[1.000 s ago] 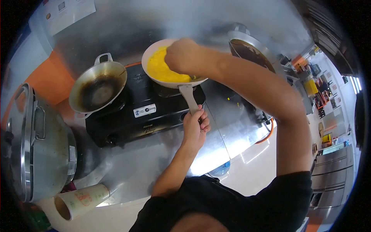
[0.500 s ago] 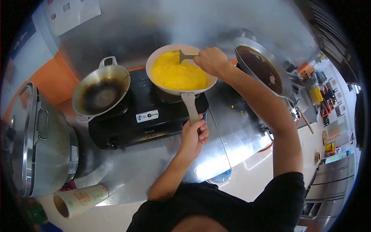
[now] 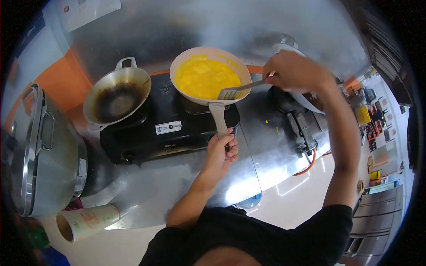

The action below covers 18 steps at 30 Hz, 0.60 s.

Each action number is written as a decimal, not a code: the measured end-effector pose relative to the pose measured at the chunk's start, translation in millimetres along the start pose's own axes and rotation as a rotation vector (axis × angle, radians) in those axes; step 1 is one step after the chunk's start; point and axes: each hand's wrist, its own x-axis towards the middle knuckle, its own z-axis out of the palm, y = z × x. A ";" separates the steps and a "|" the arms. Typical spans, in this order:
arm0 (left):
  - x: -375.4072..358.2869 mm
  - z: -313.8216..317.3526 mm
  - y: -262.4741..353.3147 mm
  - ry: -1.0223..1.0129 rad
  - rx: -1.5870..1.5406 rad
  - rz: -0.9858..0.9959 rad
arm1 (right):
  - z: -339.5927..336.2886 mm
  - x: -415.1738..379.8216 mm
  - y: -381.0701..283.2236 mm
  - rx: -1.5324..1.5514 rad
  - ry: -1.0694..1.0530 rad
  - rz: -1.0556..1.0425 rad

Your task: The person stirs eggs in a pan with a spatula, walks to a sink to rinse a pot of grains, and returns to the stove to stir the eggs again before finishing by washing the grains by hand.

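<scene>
My left hand (image 3: 220, 153) is closed around the handle of a light frying pan (image 3: 246, 76), which sits on the right burner of a black gas stove (image 3: 146, 148). Yellow beaten egg (image 3: 204, 77) covers the pan's bottom, partly set in soft folds. My right hand (image 3: 297, 71) grips a grey slotted spatula (image 3: 230, 93) by its handle, out to the right of the pan. The spatula's blade is at the pan's near right side, touching the egg's edge. Part of the handle is hidden in my fist.
A scorched wok (image 3: 95, 106) stands on the left burner. Behind my right arm is a large pan (image 3: 280, 47), mostly hidden. A big lidded metal pot (image 3: 62, 146) stands at the left, with a paper cup (image 3: 95, 220) near the counter's edge. Yellow bits (image 3: 266, 121) lie on the steel counter.
My right hand has moved right and toward me, bringing the spatula from the pan's far side to its near right edge. My left hand keeps its hold on the handle.
</scene>
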 end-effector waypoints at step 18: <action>-2.0 0.4 2.1 0.002 0.035 -0.010 | 128.0 104.9 -11.2 0.102 0.370 0.078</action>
